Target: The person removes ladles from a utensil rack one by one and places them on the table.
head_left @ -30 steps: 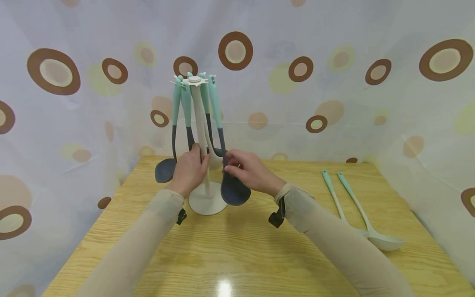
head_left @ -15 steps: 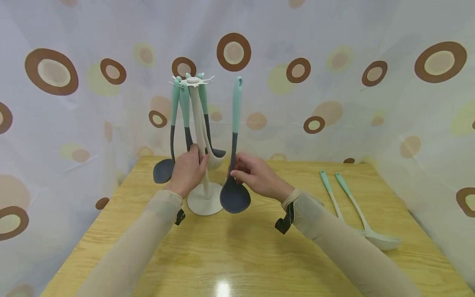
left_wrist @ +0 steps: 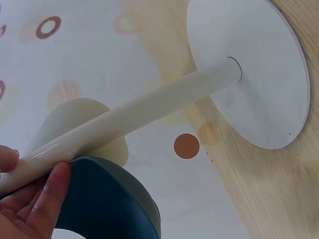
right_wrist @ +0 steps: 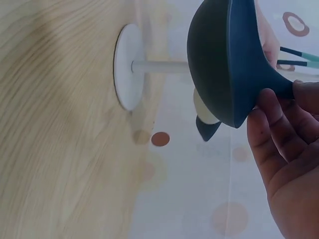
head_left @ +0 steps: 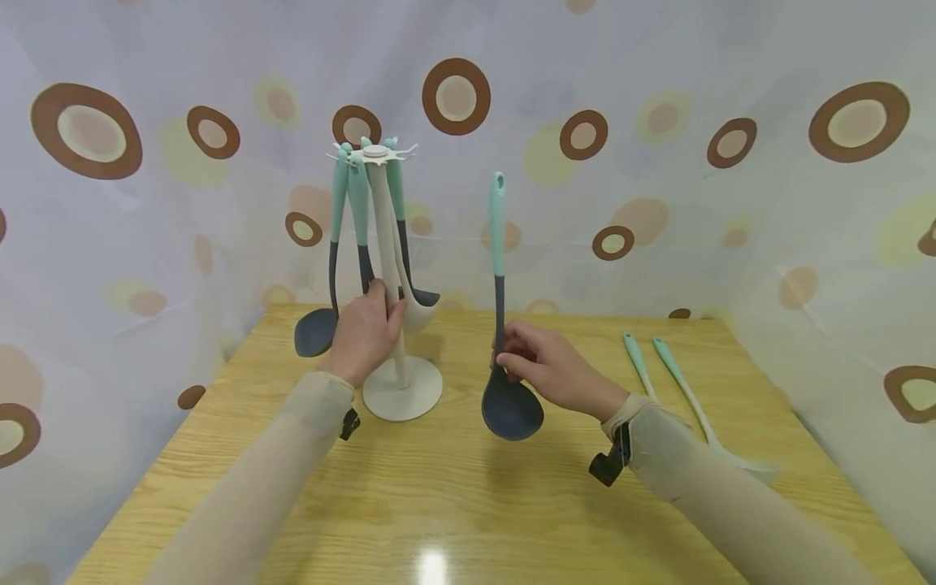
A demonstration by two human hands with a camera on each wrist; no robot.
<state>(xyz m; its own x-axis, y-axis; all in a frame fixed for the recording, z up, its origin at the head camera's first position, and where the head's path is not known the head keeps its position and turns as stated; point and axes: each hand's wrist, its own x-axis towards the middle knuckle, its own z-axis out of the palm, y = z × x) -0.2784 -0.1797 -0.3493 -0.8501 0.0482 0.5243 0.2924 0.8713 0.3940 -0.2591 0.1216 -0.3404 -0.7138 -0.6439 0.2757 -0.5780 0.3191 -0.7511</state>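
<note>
My left hand (head_left: 363, 335) grips the white pole (head_left: 383, 223) of an upright utensil stand; in the left wrist view the thumb and fingers (left_wrist: 50, 199) lie around the pole. Several mint-handled utensils hang from its top, among them a dark one (head_left: 316, 331) at the left and a dark ladle (head_left: 427, 298) at the right. My right hand (head_left: 559, 370) pinches another dark ladle (head_left: 512, 413) low on its neck, just above the bowl. That ladle stands upright in the air, mint handle up, to the right of the stand. The right wrist view shows its bowl (right_wrist: 214, 64) up close.
The stand's round white base (head_left: 402, 398) rests on the wooden table (head_left: 366, 504). At the right lie two pale utensils with mint handles (head_left: 680, 370), partly hidden by my right forearm. A patterned curtain (head_left: 541, 73) surrounds the table's back and sides.
The right hand has taken the dark ladle off the stand's hook and carried it right and slightly toward me. My left hand has kept its grip on the pole.
</note>
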